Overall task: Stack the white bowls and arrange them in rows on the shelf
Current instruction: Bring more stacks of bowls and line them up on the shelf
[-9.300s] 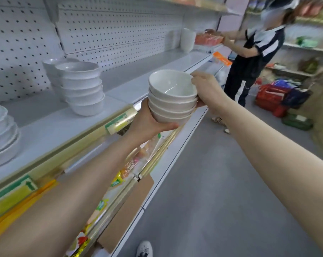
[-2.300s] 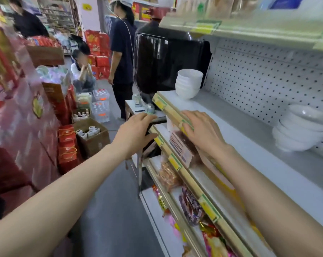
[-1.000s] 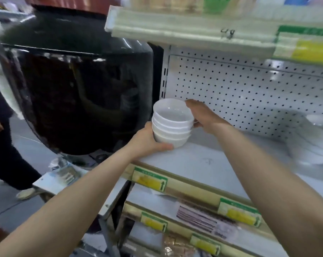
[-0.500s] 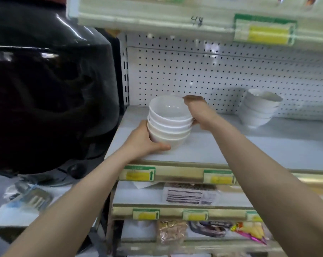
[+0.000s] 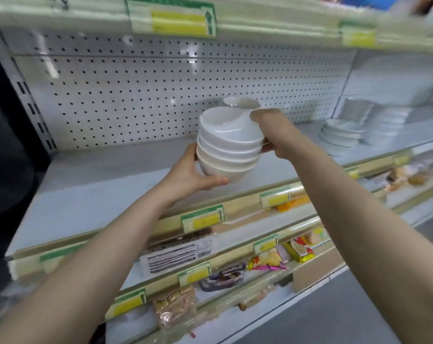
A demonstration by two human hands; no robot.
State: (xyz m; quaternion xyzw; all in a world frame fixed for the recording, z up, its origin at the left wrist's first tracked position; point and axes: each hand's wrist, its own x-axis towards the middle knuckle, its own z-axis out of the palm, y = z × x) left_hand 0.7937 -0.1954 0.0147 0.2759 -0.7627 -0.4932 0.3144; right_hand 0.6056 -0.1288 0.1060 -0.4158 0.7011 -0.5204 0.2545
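A stack of several white bowls (image 5: 229,147) is held a little above the white shelf (image 5: 106,184), tilted slightly to the right. My left hand (image 5: 194,173) grips the lowest bowls from the left, thumb curled under the front. My right hand (image 5: 272,131) grips the top bowls from the right, thumb over the rim. Behind the stack, another white bowl stack (image 5: 241,103) shows only its rim. More white dishes (image 5: 341,132) stand in piles at the right of the shelf.
A white pegboard (image 5: 148,90) backs the shelf. An upper shelf edge with green and yellow price tags (image 5: 170,17) runs overhead. Lower shelves hold snack packets (image 5: 267,261). A large black object (image 5: 4,157) stands at the left. Grey floor lies at the lower right.
The bowl stack has come up off the shelf and moved right along it in both hands. My view has swung right, so more dishes at the right show.
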